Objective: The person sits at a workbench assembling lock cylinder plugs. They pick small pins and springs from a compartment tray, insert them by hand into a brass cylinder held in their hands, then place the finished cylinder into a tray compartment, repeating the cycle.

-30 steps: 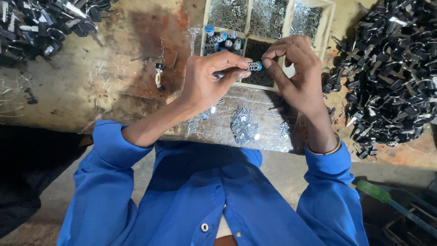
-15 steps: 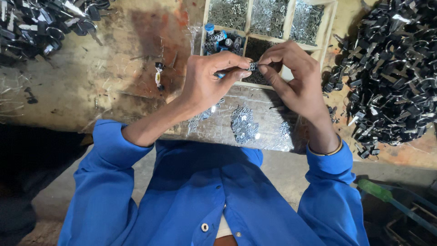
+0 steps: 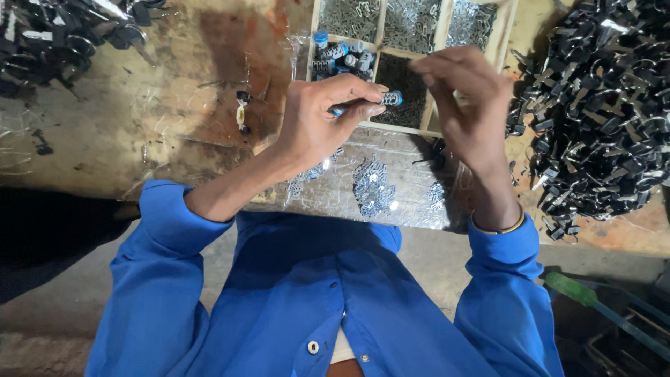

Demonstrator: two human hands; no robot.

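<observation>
Small blue-tipped coiled cylinder (image 3: 389, 98), horizontal.

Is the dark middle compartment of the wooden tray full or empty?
Full: the compartment of the tray is covered in small dark parts.

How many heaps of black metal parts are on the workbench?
2. One large heap of black metal parts lies at the bench's right side, beside the wooden compartment tray. A smaller heap sits at the top-left corner. Both run past the frame's edges, so more may be hidden.

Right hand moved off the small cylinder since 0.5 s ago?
Yes. The right hand has pulled away rightward across the wooden tray; the left hand alone holds the small cylinder.
</observation>
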